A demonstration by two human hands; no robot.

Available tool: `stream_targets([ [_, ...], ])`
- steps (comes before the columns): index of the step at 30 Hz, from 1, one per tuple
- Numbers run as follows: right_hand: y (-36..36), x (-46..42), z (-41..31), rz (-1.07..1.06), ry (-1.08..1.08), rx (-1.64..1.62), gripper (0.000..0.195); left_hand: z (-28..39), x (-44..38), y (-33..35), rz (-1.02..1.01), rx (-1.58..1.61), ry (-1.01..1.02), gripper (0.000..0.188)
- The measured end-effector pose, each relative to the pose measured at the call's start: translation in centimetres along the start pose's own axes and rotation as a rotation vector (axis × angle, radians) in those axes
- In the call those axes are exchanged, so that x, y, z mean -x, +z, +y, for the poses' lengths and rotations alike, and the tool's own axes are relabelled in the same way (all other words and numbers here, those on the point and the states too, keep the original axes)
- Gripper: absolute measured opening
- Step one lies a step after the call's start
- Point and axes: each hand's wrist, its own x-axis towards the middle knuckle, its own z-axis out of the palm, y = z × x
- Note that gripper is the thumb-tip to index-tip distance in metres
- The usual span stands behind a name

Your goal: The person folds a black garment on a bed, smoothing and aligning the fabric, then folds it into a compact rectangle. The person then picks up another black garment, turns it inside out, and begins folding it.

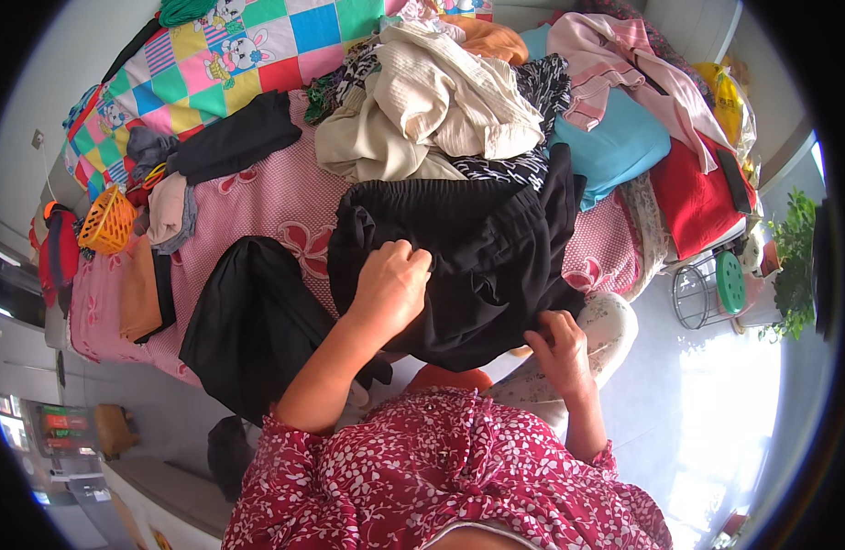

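Note:
Black trousers with a gathered elastic waistband [450,227] lie spread at the sofa's or bed's edge before me. My left hand [395,275] rests on them with its fingers curled; whether it pinches the cloth is hidden. At their lower right edge is my right hand [561,347], fingers bent and loosely apart, close to the cloth. More black cloth [251,323] hangs over the edge to the left. Just beyond the trousers, a cream ribbed garment [457,96] tops a heap with a black-and-white patterned one [512,168].
A folded dark garment [237,137] and an orange plastic basket [109,220] lie left on the pink patterned cover [257,206]. Turquoise cloth [611,141], red cloth [690,199] and a dark phone-like object [734,181] are at right. A wire rack [690,295] stands beside a potted plant [797,268].

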Motion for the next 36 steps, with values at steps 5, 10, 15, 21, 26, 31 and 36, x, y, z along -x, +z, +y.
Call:
stream_targets([
  [5, -0.5, -2.5, -7.3, -0.117, -0.081, -0.265, 0.08, 3.9, 0.7, -2.0, 0.149, 0.247, 0.085, 0.008],
  [10, 2.8, -4.9, -8.1, -0.149, -0.292, -0.108, 0.054, 5.7, 2.3, -2.2, -0.01, 0.625, 0.102, 0.009],
  [15, 3.3, -3.8, -5.9, -0.026, -0.166, -0.143, 0.034, 3.6, 0.2, -3.3, 0.281, 0.422, 0.171, 0.024],
  [21, -2.7, -3.5, -9.9, 0.19, -0.31, -0.282, 0.032, -3.1, -2.7, -0.4, -0.205, -0.027, -0.213, 0.075],
  [26, -7.9, -6.4, -10.5, 0.433, -0.341, -0.255, 0.027, -4.9, -5.2, -2.4, -0.127, 0.237, -0.282, 0.026],
  [31, -10.9, -10.1, -12.5, 0.678, -0.549, -0.368, 0.024, -5.7, -8.1, -10.2, -0.082, 0.364, -0.38, 0.034],
  [36, -12.1, -12.4, -13.9, 0.74, -0.571, -0.431, 0.022, -7.3, -8.0, -14.9, -0.097, 0.071, -0.25, 0.023],
])
